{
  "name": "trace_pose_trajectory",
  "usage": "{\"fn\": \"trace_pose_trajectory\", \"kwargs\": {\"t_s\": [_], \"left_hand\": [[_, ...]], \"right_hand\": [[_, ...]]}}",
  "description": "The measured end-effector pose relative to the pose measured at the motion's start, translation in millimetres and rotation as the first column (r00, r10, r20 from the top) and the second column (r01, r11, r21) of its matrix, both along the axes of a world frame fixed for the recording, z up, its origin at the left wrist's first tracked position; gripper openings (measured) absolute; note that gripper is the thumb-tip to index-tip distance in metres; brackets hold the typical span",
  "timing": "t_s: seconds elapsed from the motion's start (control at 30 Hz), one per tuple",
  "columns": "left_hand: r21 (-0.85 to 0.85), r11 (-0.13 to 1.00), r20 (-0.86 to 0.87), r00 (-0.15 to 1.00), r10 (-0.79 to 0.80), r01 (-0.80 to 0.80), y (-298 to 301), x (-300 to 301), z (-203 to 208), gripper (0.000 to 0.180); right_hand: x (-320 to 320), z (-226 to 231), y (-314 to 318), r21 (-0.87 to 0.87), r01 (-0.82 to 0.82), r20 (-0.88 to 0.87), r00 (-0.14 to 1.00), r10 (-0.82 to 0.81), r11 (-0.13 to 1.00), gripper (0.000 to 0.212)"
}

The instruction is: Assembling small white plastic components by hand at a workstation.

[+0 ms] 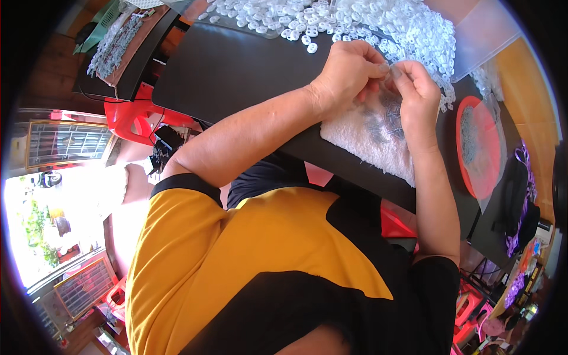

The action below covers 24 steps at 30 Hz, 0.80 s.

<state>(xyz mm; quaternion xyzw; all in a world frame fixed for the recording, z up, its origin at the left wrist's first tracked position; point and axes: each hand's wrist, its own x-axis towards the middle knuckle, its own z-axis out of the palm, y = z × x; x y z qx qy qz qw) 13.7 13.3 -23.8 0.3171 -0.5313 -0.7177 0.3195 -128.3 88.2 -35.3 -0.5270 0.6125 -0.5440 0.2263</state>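
My left hand [349,68] and my right hand [419,89] meet above the far part of a pale fluffy cloth [355,133]. Thumb and fingers of each hand are pinched together, the tips nearly touching. Whatever sits between them is too small and too covered to name. On the cloth, under and beside my hands, lie several thin grey metal pieces [387,118]. Just beyond my fingers spreads a big heap of small whitish plastic pieces with holes [378,26], a few of them loose at its near edge [312,48].
The dark table [236,65] reaches under the cloth. At the right stands a red round tray [465,171] with small grey pieces, partly under a clear plastic sheet. A red stool [127,121] is at the left, near a side table carrying a grey-blue bundle [118,47].
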Motion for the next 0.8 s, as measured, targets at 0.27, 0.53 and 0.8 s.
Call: {"fn": "trace_pose_trajectory", "kwargs": {"t_s": [0.27,0.53,0.8], "left_hand": [[-0.018,1.000,-0.011,1.000,-0.014,0.014,3,5,-2,0.011],[-0.097,0.995,0.008,0.999,0.035,-0.034,5,5,-8,0.011],[-0.113,0.992,0.023,0.998,0.063,-0.060,10,0,-8,0.011]], "right_hand": [[-6,6,1,0.066,-0.085,0.075,0.994,0.080,0.994,0.012],[-11,4,1,0.063,-0.161,-0.003,0.987,0.162,0.985,0.009],[-6,5,2,0.005,-0.101,-0.248,0.964,0.100,0.995,0.009]]}}
